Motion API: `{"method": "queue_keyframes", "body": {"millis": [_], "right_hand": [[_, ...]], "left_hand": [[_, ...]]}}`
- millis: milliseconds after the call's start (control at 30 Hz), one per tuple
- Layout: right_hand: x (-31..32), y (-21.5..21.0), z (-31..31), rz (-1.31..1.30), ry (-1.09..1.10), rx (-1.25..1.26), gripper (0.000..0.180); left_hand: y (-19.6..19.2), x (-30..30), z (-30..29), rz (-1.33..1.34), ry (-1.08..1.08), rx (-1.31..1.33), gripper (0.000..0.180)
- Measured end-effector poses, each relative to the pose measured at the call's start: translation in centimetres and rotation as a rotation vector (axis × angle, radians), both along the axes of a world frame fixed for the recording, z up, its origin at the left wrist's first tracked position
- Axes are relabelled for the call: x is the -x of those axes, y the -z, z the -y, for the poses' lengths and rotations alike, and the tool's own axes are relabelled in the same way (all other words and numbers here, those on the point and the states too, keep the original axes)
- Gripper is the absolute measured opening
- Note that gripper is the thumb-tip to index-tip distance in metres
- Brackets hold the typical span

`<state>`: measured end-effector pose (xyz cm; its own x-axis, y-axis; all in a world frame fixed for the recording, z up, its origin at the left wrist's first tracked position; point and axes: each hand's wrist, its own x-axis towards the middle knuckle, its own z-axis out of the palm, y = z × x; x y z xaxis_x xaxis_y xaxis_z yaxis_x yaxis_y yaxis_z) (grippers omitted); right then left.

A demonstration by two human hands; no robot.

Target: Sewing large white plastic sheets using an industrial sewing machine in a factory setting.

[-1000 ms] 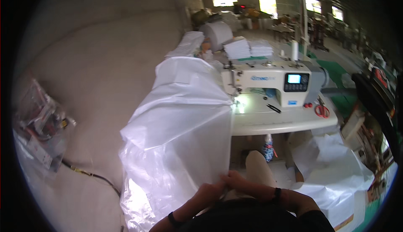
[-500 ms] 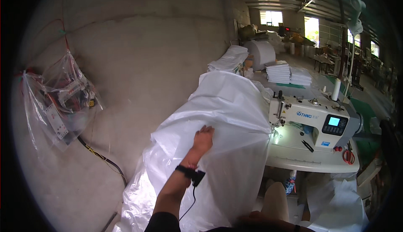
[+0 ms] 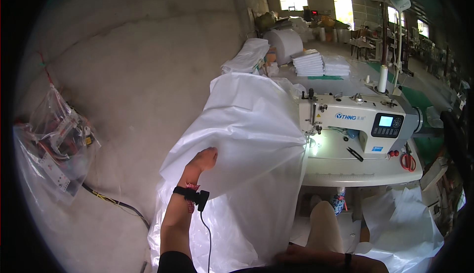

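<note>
A large white plastic-like sheet (image 3: 247, 147) spreads over the left part of the worktable and hangs down in front. Its right edge runs up to the needle area of a white sewing machine (image 3: 353, 117), whose lamp is lit. My left hand (image 3: 206, 159) is on the sheet, left of the machine, with its fingers curled closed on the material; the fingertips are hidden. A black strap with a small cabled device circles that wrist. Low in the view, by my lap, my right hand (image 3: 307, 256) lies in shadow, its fingers not distinguishable.
Black thread snips (image 3: 355, 154) and red-handled scissors (image 3: 408, 161) lie on the machine bed. A thread cone (image 3: 382, 79) stands behind. Folded white stacks (image 3: 308, 64) and a big white roll (image 3: 285, 45) are farther back. At left hangs a plastic-covered control box (image 3: 57, 144). White sheeting (image 3: 400, 228) drapes lower right.
My left hand has slid left across the sheet, and its fingers have gone from spread to curled. The view has shifted, and more of my right forearm shows near my lap.
</note>
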<state>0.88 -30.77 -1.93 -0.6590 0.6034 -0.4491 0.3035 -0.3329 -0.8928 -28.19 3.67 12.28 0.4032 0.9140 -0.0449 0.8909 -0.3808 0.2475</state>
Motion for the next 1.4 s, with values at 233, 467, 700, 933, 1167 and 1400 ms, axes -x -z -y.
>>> {"method": "queue_keyframes", "body": {"millis": [233,467,700,933,1167,1400], "right_hand": [[0.6,1.6,-0.1,-0.143,-0.022,-0.225,0.039],[0.7,0.0,0.8,-0.126,0.181,-0.245,0.038],[0.8,-2.1,1.2,-0.087,0.152,-0.123,0.040],[1.5,-2.6,1.4,-0.084,0.175,-0.198,0.038],[2.5,-1.7,1.4,-0.133,0.219,-0.633,0.026],[5.9,1.6,0.4,0.150,-0.046,-0.866,0.024]], "left_hand": [[4.3,0.7,-0.5,-0.171,0.105,-0.350,0.069],[6.1,-1.1,-1.0,-0.526,-0.064,-0.263,0.045],[0.5,-4.7,14.3,0.304,0.086,0.051,0.018],[4.1,-10.7,27.8,0.247,0.265,0.122,0.022],[8.6,-12.8,29.5,0.175,0.547,-0.131,0.019],[6.6,-11.9,29.2,-0.058,0.427,0.139,0.026]]}}
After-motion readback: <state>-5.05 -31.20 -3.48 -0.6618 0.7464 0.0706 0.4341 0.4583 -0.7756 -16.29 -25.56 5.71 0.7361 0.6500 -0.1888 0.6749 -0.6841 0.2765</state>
